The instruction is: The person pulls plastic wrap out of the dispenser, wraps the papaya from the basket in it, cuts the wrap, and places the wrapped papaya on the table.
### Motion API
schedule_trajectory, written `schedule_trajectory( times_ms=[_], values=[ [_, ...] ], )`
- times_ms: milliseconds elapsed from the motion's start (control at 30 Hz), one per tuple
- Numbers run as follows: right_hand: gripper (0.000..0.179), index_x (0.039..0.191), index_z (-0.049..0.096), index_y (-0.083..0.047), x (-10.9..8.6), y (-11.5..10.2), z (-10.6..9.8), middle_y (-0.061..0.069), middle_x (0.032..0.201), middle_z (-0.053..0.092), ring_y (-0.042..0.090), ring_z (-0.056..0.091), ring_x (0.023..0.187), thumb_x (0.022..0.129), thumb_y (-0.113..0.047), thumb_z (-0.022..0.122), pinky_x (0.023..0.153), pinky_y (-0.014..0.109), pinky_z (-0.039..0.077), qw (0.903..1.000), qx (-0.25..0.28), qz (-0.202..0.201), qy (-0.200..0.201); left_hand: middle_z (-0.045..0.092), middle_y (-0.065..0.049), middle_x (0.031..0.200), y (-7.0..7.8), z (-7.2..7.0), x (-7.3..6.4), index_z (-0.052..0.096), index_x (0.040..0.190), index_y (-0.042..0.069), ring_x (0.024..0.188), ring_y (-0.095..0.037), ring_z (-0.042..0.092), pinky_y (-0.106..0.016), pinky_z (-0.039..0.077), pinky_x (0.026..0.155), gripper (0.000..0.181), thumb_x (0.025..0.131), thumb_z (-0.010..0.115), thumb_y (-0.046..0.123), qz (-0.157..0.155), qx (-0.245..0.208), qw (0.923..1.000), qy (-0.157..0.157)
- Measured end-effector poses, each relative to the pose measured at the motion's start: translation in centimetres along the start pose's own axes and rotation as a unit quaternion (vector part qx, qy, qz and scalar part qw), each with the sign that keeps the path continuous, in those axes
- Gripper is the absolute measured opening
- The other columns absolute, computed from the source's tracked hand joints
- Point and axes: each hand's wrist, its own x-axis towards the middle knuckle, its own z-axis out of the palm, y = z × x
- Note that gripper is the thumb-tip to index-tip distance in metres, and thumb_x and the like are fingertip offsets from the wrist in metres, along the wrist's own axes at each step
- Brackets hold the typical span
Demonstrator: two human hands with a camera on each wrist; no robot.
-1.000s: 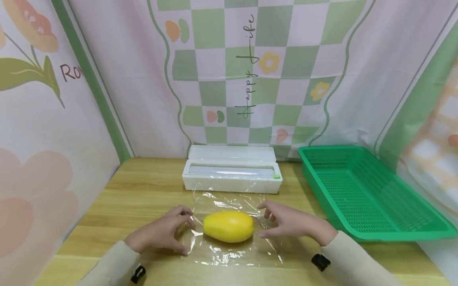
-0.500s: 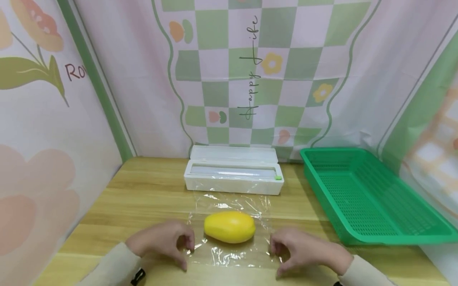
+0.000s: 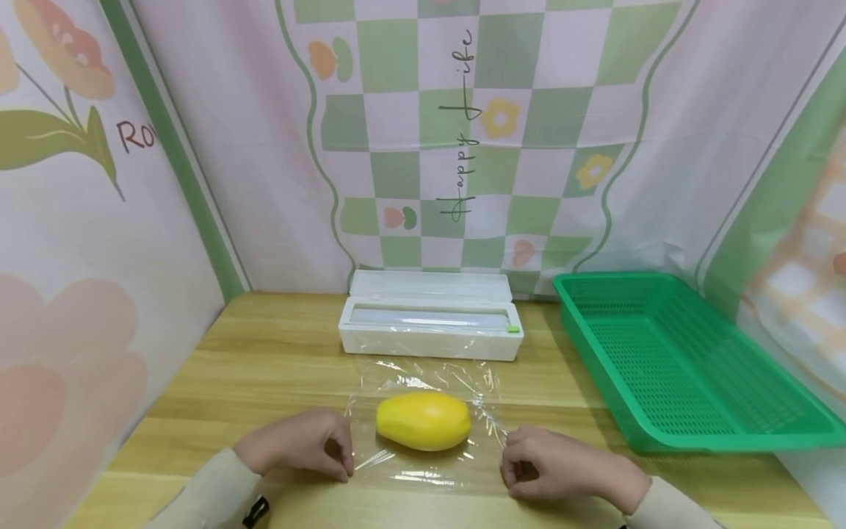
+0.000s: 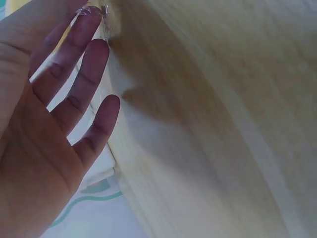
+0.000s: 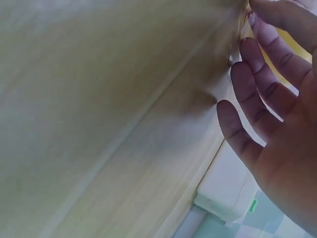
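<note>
A yellow papaya (image 3: 423,421) lies on a sheet of clear plastic wrap (image 3: 416,477) on the table. My left hand (image 3: 307,444) pinches the wrap's near left corner between thumb and index finger. At the near right corner my right hand (image 3: 562,463) pinches the film the same way. Shiny creases run from both pinched corners toward the fruit. In the left wrist view a bit of film (image 4: 91,10) glints at the fingertips, the other fingers spread loosely. The right wrist view has film (image 5: 251,19) at the fingertips too.
Behind the papaya stands a white cling film dispenser box (image 3: 429,343) with its lid raised and a green slider at its right end. A green perforated basket (image 3: 661,437) sits on the right of the wooden table (image 3: 264,345). A patterned curtain (image 3: 449,162) hangs behind.
Both hands have come down from beside the papaya to the wrap's near corners, and thumbs and fingers have closed on the film. The near part of the wrap is pulled smoother.
</note>
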Motion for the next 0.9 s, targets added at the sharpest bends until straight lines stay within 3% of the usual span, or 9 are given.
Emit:
schedule_trajectory(
  times_ms=[267,433,633,900],
  values=[
    [0.019,0.084,0.061,-0.028,0.1,-0.9,-1.0,-0.024,0.082,0.052,-0.005,0.05,0.073,0.086,-0.016,0.075,0.063,0.017,0.048,0.9993,0.009,0.031,0.019,0.063,0.021,0.082,0.8,-0.7,-0.3,0.074,0.084,0.022,0.074,0.003,0.059,-0.019,0.054,0.07,0.011,0.082,0.082,0.014,-0.025,-0.031,0.9991,0.012],
    [0.021,0.085,0.06,-0.024,0.5,-1.2,-2.0,-0.023,0.082,0.056,-0.006,0.054,0.074,0.087,-0.009,0.074,0.063,0.018,0.052,0.9987,0.01,0.006,0.05,0.062,0.02,0.078,0.8,-1.5,-0.2,0.072,0.083,0.023,0.069,0.002,0.058,-0.021,0.054,0.064,0.013,0.083,0.081,0.015,-0.007,-0.033,0.9987,0.039],
    [0.023,0.087,0.061,-0.021,0.8,-1.1,-2.9,-0.021,0.084,0.058,-0.005,0.055,0.075,0.084,-0.002,0.073,0.064,0.021,0.054,0.9962,-0.005,0.0,0.087,0.064,0.019,0.08,0.2,-2.0,0.0,0.07,0.085,0.024,0.072,0.0,0.06,-0.023,0.056,0.067,0.011,0.085,0.08,0.02,0.016,-0.045,0.9959,0.077],
    [0.022,0.101,0.063,-0.012,0.9,-0.7,-3.3,-0.019,0.081,0.06,-0.005,0.055,0.072,0.086,0.001,0.069,0.063,0.024,0.055,0.9946,-0.008,0.017,0.103,0.066,0.015,0.081,-0.3,-2.3,0.2,0.072,0.089,0.022,0.073,-0.003,0.061,-0.026,0.056,0.068,0.005,0.091,0.075,0.026,0.003,-0.047,0.9921,0.116]
  ],
)
